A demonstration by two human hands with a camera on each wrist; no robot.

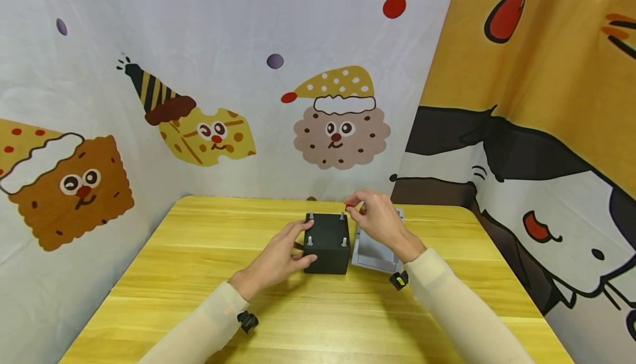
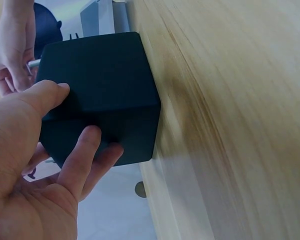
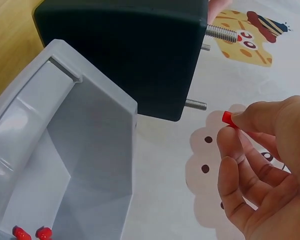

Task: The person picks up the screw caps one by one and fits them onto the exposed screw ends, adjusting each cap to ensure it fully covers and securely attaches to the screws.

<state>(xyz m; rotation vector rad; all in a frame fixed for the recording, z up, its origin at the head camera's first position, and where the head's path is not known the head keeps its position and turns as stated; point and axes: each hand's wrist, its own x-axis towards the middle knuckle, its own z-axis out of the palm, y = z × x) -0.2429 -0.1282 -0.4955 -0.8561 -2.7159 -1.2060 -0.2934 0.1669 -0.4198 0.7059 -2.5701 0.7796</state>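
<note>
A black block (image 1: pixel 326 262) with several upright threaded bolts (image 1: pixel 344 242) on its top stands on the table. My left hand (image 1: pixel 278 251) holds its left side, the thumb on the near face and other fingers on the left face, as the left wrist view shows. My right hand (image 3: pixel 265 150) pinches a small red cap (image 3: pixel 227 118) between thumb and index finger. The cap is apart from the bolts, near the far right bolt (image 3: pixel 195 104). Beside the block is a grey bin (image 1: pixel 376 266), partly hidden by my right hand in the head view.
In the right wrist view, two more red pieces (image 3: pixel 44 233) lie inside the bin. The wooden table (image 1: pixel 318 320) reaches back to a white printed curtain (image 1: pixel 268 132), with a yellow printed one (image 1: pixel 462 60) on the right.
</note>
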